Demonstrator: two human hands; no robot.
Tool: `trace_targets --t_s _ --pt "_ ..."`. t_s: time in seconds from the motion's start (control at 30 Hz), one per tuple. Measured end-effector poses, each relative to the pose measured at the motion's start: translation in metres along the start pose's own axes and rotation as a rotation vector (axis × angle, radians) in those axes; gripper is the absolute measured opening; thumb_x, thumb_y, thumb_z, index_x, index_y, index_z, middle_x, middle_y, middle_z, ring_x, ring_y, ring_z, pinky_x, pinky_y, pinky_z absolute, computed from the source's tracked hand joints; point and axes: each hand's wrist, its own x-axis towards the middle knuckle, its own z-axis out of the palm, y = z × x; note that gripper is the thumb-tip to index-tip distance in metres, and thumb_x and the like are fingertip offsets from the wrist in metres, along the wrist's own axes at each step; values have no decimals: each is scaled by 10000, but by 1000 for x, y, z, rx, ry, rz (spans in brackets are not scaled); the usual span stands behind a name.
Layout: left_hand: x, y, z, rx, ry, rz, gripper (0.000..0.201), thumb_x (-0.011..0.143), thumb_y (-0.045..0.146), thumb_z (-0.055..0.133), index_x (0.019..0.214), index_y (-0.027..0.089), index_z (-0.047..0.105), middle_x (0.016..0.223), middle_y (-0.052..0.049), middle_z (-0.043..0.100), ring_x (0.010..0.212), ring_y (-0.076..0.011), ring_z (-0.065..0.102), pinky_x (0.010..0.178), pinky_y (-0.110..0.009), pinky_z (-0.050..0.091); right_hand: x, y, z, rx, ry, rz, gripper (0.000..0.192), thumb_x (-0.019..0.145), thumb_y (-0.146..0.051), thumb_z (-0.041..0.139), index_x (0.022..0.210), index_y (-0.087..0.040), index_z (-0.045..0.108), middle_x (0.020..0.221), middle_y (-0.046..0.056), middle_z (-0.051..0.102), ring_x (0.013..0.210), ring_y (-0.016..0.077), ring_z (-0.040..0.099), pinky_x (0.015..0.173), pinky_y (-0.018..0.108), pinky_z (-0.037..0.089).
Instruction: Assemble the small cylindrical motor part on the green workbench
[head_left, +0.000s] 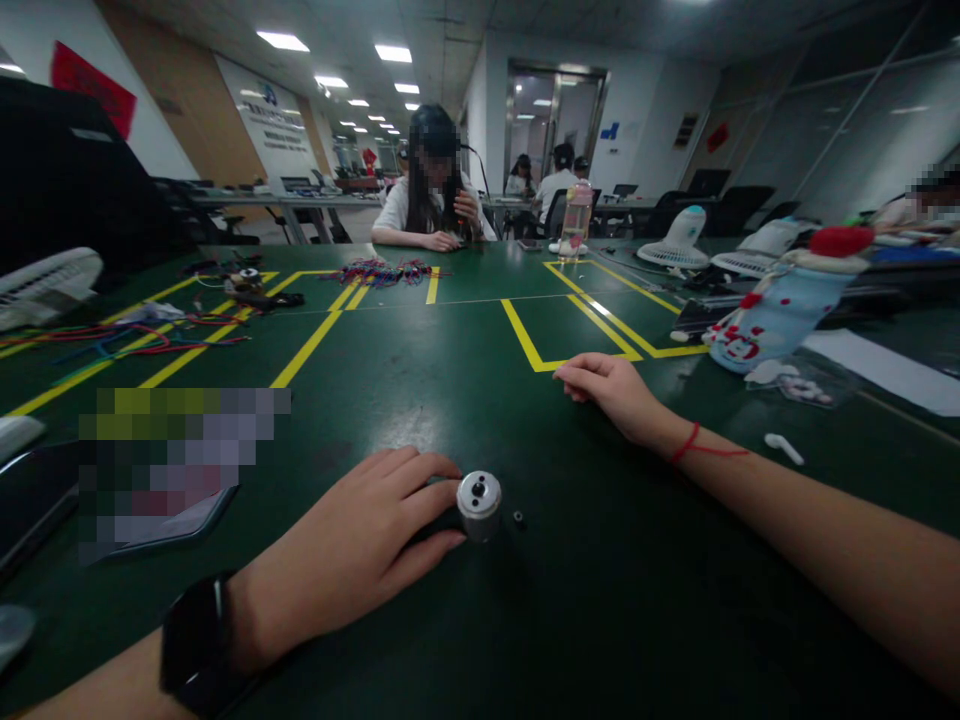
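Observation:
A small silver cylindrical motor (478, 510) stands upright on the green table (420, 410), its end face with a dark centre and small holes turned up. My left hand (382, 525) grips it from the left side, fingers behind and thumb in front. Just right of the motor lies a tiny dark ring-like part (518, 519), apart from it. My right hand (611, 393) is farther off at the right, near a yellow tape corner. Its fingers are curled together, and whatever they may hold is hidden.
At the right are a tilted blue bottle (784, 310), a white earbud (784, 449) and small fans (679, 240). Loose wires (386, 272) lie at the back, more at the left. A blurred-out flat object (172, 460) lies left. Another person (431, 190) sits opposite.

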Motion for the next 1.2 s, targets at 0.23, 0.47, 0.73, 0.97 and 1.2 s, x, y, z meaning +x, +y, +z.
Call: trace_targets --t_s 0.23,0.47,0.73,0.97,1.2 --pt "1 2 1 0 -3 3 223 964 281 531 1186 264 540 1209 -44 558 1022 -251 538 872 -443 431 -12 -15 2 -133 -153 -68 185 803 -324 658 839 -146 693 752 25 632 663 134 535 635 285 415" --pt "5 2 2 5 -7 -4 227 960 272 530 1187 278 545 1192 -37 564 1008 -253 544 858 -436 435 -37 -49 18 -391 -700 -450 233 720 -241 766 947 -214 723 1023 30 625 947 175 574 879 342 395" --pt "6 0 -1 12 3 17 219 963 278 525 1179 248 543 1177 -56 564 995 -250 542 852 -434 437 -45 -67 34 -162 -409 -435 130 842 -264 685 922 -163 700 903 21 586 808 120 565 716 248 450" --pt "6 2 2 43 57 40 192 942 274 551 1127 234 583 1059 -58 581 909 -248 550 795 -408 442 -56 -85 50 -181 -363 -471 114 856 -245 670 913 -155 709 876 19 597 806 118 562 734 251 445" --pt "5 1 0 31 56 47 215 948 283 548 1156 237 569 1082 -60 580 923 -248 549 803 -410 443 -55 -88 52 -103 -337 -399 118 843 -267 689 904 -167 704 872 8 608 794 114 562 707 241 451"
